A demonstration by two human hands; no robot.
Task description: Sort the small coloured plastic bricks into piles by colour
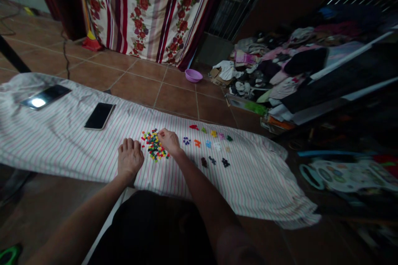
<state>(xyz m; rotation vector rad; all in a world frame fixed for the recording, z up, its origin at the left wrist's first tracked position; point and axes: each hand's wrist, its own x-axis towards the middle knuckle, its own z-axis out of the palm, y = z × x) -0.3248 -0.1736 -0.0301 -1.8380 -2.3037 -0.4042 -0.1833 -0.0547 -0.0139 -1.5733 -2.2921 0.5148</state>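
A mixed pile of small coloured pieces (154, 148) lies on the striped cloth (133, 122). My left hand (130, 157) rests on the cloth just left of the pile, palm down with its fingers a little apart and nothing in it. Over the upper right part of the pile is my right hand (168, 140), its thumb and fingertips pinched together; anything between them is too small to make out. To its right, several little groups of one colour each stand in rows, among them red (194, 127), yellow (214, 133), orange (197, 143) and black (225, 162).
Two phones lie on the cloth at the left, one dark (99, 116), one with a bright reflection (46, 96). Beyond the cloth, a purple bowl (193, 75) sits on the tiled floor near a flowered curtain (146, 12). Heaped clothes (273, 62) fill the right side.
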